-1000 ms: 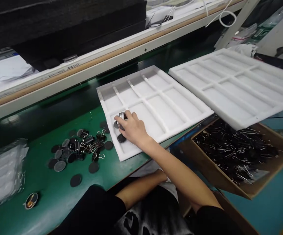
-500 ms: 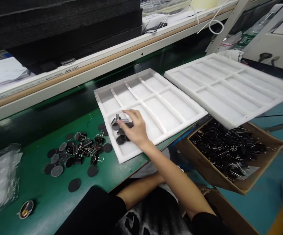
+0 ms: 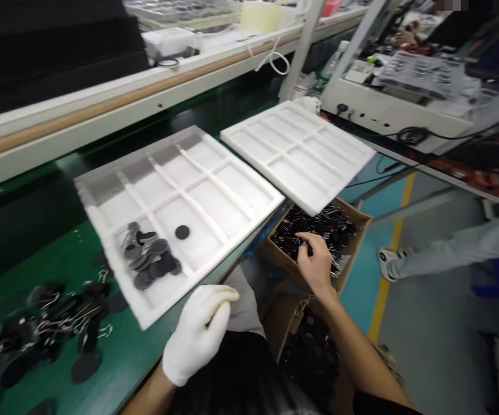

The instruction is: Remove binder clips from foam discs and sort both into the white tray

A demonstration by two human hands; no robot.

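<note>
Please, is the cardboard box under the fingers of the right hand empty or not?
Not empty: many black clips show inside the cardboard box, around the right hand. How deep they lie, I cannot tell.

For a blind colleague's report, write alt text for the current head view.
A bare right hand is over a cardboard box of black clips; a white-gloved left hand is near a white compartment tray holding dark discs. A loose pile of both lies on the green table.
</note>
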